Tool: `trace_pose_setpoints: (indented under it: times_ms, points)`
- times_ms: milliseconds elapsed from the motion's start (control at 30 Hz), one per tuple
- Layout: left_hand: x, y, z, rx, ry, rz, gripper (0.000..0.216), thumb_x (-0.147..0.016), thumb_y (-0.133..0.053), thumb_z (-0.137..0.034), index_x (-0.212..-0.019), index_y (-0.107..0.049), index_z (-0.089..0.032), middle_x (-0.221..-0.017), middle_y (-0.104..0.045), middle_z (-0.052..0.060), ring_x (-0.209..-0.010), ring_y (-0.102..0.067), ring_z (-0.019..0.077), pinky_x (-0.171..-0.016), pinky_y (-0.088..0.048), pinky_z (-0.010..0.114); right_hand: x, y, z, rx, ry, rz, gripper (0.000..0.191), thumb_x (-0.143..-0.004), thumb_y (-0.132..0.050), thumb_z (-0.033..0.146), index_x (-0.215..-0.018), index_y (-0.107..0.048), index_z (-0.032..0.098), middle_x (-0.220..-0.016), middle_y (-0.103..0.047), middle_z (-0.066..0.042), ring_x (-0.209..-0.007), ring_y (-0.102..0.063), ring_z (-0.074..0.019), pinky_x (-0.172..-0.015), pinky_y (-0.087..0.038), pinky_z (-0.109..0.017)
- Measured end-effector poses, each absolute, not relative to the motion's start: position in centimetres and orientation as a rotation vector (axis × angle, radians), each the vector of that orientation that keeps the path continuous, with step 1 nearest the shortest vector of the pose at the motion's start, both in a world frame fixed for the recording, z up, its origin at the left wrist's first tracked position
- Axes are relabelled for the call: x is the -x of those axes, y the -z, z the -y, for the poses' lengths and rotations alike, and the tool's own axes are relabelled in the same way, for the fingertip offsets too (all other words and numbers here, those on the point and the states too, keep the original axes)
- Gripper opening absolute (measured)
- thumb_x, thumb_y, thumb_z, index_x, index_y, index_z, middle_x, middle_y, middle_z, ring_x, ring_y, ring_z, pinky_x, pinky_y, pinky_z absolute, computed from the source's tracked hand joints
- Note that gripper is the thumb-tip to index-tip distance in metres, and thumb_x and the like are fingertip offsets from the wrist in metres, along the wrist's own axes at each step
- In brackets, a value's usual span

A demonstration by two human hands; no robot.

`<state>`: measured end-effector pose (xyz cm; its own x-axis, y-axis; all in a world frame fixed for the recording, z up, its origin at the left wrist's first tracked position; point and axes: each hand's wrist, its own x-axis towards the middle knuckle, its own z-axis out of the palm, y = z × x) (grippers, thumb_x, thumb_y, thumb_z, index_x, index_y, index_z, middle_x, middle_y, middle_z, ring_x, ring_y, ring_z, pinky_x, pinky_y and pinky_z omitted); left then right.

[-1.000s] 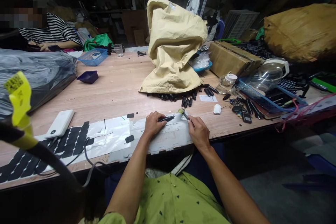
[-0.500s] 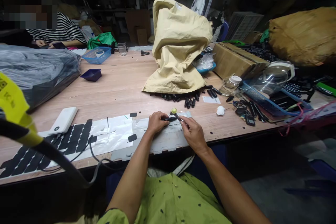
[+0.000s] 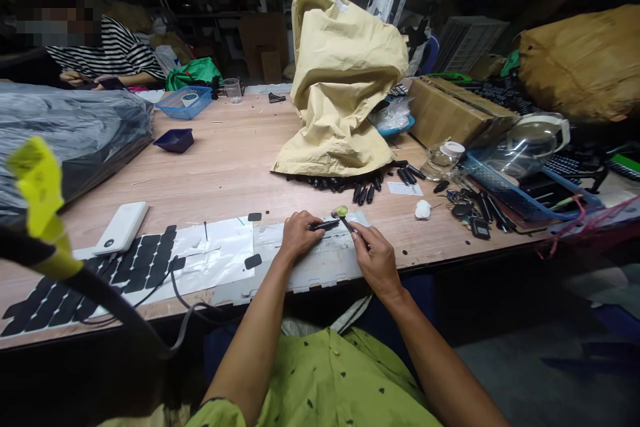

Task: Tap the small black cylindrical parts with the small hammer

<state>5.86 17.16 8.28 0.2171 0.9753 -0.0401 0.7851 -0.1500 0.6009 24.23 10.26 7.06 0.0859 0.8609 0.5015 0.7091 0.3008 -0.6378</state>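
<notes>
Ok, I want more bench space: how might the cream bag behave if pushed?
The cream bag would likely buckle, given its deep creases. Standing tall, it may tip. It could also disturb the black parts lying along its lower edge.

Wearer: yellow-green shirt (image 3: 320, 383), scattered with small dark motifs, roughly heart- or leaf-like; exact outline too small to read. One small pale button (image 3: 337, 351) on the front. Left sleeve (image 3: 220, 415) in the same green, dark marks along its edge, ending near the elbow. Left hand (image 3: 299, 235) and right hand (image 3: 377, 259) bare, as are wrists and forearms.
</notes>
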Motion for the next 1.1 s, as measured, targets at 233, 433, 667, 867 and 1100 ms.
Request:
trace_pose_setpoints:
  times_ms: [233,433,667,867,1100]
  points:
    - [-5.8,-8.1,-17.3,-1.995,-0.474,-1.619,0.030,-0.080,-0.068,-0.028,-0.107,-0.079,-0.030,-0.104,-0.073,0.003,-0.106,-0.061,0.0249,-0.095,-0.046,0.036,-23.9,-5.8,-9.9,1.407,-0.184,1.720,0.033,-0.099,-0.044,0.029,-0.114,-0.072,0.023,-0.097,-0.073,-0.008,-0.093,-0.069,-0.0204,-0.084,-0.056,-0.033]
    - [-5.9,-8.1,-17.3,-1.997,-0.481,-1.623,0.028,-0.079,-0.069,-0.028,-0.106,-0.079,-0.032,-0.103,-0.072,0.001,-0.104,-0.061,0.0237,-0.093,-0.046,0.034,-23.5,-6.1,-9.9,1.399,-0.191,1.723,0.033,-0.099,-0.044,0.027,-0.116,-0.072,0.024,-0.098,-0.073,-0.008,-0.093,-0.069,-0.0202,-0.085,-0.055,-0.033]
    - [-5.9,-8.3,-17.2,-1.996,-0.482,-1.610,0.025,-0.080,-0.068,-0.026,-0.101,-0.080,-0.030,-0.101,-0.072,0.002,-0.102,-0.060,0.0234,-0.092,-0.045,0.035,-22.9,-5.6,-10.0,1.376,-0.168,1.817,0.032,-0.098,-0.044,0.024,-0.116,-0.071,0.024,-0.094,-0.072,-0.006,-0.089,-0.068,-0.0187,-0.080,-0.054,-0.029]
    - [-6.0,-8.5,-17.0,-1.963,-0.497,-1.623,0.027,-0.078,-0.070,-0.027,-0.102,-0.080,-0.031,-0.103,-0.073,0.002,-0.104,-0.060,0.0242,-0.093,-0.046,0.035,-26.3,-5.3,-10.8,1.611,0.066,1.721,0.030,-0.094,-0.048,0.023,-0.109,-0.074,0.025,-0.090,-0.069,-0.006,-0.085,-0.064,-0.0208,-0.073,-0.049,-0.031]
    - [-5.9,-8.6,-17.1,-1.979,-0.477,-1.607,0.023,-0.080,-0.069,-0.028,-0.100,-0.080,-0.029,-0.102,-0.071,0.003,-0.103,-0.059,0.0248,-0.094,-0.045,0.036,-28.2,-4.0,-11.4,1.804,0.253,1.750,0.027,-0.090,-0.054,0.018,-0.108,-0.073,0.023,-0.083,-0.061,-0.006,-0.078,-0.051,-0.0215,-0.069,-0.038,-0.032]
